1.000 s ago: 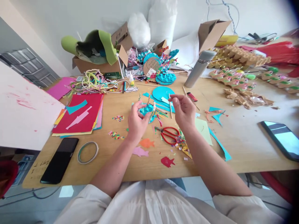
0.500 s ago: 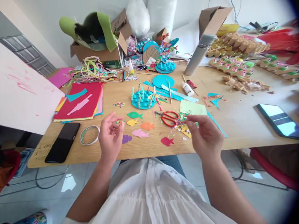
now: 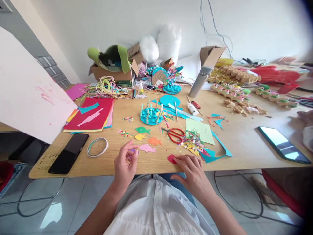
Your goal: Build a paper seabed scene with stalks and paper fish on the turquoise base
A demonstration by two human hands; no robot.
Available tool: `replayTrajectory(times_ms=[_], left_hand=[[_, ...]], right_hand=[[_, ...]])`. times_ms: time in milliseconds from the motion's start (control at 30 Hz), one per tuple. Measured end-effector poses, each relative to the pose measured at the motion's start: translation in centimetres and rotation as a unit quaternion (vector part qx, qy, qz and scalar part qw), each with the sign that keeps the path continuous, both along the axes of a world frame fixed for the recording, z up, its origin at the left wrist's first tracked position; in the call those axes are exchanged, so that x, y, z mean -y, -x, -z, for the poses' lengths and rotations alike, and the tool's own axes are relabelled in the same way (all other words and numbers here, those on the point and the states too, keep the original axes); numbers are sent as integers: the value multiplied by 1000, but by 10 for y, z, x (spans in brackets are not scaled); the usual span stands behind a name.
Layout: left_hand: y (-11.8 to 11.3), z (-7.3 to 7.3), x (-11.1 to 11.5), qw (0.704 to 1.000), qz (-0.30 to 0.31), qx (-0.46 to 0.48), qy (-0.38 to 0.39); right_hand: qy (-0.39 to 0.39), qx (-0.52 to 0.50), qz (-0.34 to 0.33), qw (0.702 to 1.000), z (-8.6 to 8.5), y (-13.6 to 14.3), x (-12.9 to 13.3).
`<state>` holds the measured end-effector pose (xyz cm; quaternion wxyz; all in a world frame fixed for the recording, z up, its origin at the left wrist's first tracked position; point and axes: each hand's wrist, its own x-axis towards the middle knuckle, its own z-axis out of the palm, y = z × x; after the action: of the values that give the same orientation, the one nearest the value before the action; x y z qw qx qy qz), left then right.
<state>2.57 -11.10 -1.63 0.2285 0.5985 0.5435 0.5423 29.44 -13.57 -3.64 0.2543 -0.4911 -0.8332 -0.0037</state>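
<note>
My right hand (image 3: pixel 192 168) rests its fingertips on a red paper fish (image 3: pixel 171 159) near the table's front edge, covering its tail. Its thumb stands apart from the fingers. My left hand (image 3: pixel 126 163) hovers, fingers loosely curled and apart, before a purple paper fish (image 3: pixel 133 150) that it partly hides. Between the hands lie a pink paper fish (image 3: pixel 147 148) and an orange one (image 3: pixel 155 141). Beyond these are a yellow fish (image 3: pixel 140 137) and a green fish (image 3: pixel 142 130). Red-handled scissors (image 3: pixel 176 134) lie beside colourful paper scraps (image 3: pixel 193 140).
A blue round stand with paper spirals (image 3: pixel 151 117) is behind the fish. At left lie a black phone (image 3: pixel 68 153), a tape roll (image 3: pixel 97 147) and coloured paper sheets (image 3: pixel 93 119). Another phone (image 3: pixel 283 143) lies at right; a grey flask (image 3: pixel 200 81) stands behind.
My right hand has come down and inward from over the scraps onto the red fish. My left hand has moved right, towards the purple fish. The view has tilted up.
</note>
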Motion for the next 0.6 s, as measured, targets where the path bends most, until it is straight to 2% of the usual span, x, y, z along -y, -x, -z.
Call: replayTrajectory(times_ms=[167,367,500,600], left_hand=[[-1,5,2,1000,-1,-5,-11],[-4,8,2,1000,7,9,2],[-5,8,-2,998,28,46,35],[-6,2,-12,993,52,87,60]], right_hand=[[-26,-20,-12,999,7,4,11],[-48,-67,-46,996,5,6,20],[-17,-168,-33,985,-3,11,10],[48,-279,11,959,-17,19,-11]])
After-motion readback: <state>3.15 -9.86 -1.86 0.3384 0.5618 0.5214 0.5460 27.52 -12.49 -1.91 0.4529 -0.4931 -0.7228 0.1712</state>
